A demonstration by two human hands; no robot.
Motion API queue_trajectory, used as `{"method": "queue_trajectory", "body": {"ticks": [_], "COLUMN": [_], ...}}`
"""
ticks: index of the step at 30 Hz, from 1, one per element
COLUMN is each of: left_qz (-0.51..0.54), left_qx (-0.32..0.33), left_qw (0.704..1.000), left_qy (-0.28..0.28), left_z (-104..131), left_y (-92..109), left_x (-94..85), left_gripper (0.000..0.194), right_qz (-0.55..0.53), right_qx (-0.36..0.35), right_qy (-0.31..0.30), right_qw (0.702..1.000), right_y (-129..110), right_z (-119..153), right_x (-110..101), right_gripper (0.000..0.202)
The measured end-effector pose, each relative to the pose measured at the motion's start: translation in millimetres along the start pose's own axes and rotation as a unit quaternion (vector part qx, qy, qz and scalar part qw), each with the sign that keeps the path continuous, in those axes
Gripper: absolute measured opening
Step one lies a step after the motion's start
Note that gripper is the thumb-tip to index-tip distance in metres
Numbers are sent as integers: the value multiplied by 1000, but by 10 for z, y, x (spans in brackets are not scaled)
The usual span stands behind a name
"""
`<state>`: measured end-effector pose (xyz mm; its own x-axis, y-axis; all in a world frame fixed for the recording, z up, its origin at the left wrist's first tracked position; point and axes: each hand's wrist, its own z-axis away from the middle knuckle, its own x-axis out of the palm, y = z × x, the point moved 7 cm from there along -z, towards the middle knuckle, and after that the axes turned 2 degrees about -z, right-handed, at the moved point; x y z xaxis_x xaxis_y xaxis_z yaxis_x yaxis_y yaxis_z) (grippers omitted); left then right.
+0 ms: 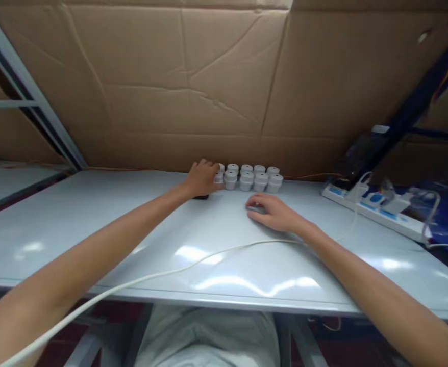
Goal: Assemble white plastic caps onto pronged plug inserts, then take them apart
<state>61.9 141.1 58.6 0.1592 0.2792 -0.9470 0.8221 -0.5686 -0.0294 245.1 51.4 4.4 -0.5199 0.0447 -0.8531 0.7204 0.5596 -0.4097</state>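
the white lidded pieces (261,179) are stood upright in two close rows at the back of the pale table (224,224), just in front of the cardboard (208,66). the left end of the rows is partly covered by the left hand (203,179), whose fingers are bent over the pieces there and whose thumb is pointed to the right along their front; whether anything is clamped by it cannot be told. beside and partly beneath that hand, a flat dark object (201,197) is seen on the table. the right hand (272,211) is rested on the table in front of the rows, apart from them, with its fingers curled and a gap left between them and the thumb; nothing is seen to be gripped. a pale cable (148,277) is stretched over the left forearm and across the table. at the right, white plugs (396,204) are fitted into a power strip (411,227)
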Motion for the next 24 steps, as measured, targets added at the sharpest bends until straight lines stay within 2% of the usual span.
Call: {"method": "queue_trajectory", "body": {"ticks": [3, 6, 8, 11, 14, 16, 17, 20, 22, 24], "left_qz": [21, 173, 263, 336, 365, 354, 334, 231, 158, 108], "left_qx": [27, 101, 143, 134, 92, 74, 81, 173, 233, 253], "left_qw": [999, 980, 954, 932, 924, 927, 932, 947, 944, 943], "left_qy": [-14, 8, 10, 19, 67, 103, 116, 142, 173, 187], "left_z": [78, 407, 648, 844, 851, 835, 836, 901, 971, 996], "left_y": [115, 464, 711, 893, 839, 755, 739, 843, 947, 1002], "left_x": [43, 21, 31, 97, 122, 93, 69, -30, -95, -121], "left_gripper": [34, 33, 41, 48, 57, 61, 57, 32, 32, 39], "right_qz": [-69, -150, -164, -155, -236, -318, -348, -406, -449, -502], "right_qx": [42, 62, 48, 44, 89, 139, 164, 226, 255, 251], "right_qy": [25, 43, 32, 22, 55, 55, 40, -8, -24, -13], "right_qw": [996, 986, 985, 987, 966, 936, 922, 885, 856, 828], "right_y": [-20, -167, -321, -453, -374, -262, -221, -186, -226, -292], "right_z": [-1, -3, -10, -20, -22, -15, -9, 21, 39, 28], "right_x": [-10, -6, 18, 53, 51, 98, 141, 261, 320, 342], "right_gripper": [30, 45, 40, 25, 24, 27, 28, 44, 51, 49]}}
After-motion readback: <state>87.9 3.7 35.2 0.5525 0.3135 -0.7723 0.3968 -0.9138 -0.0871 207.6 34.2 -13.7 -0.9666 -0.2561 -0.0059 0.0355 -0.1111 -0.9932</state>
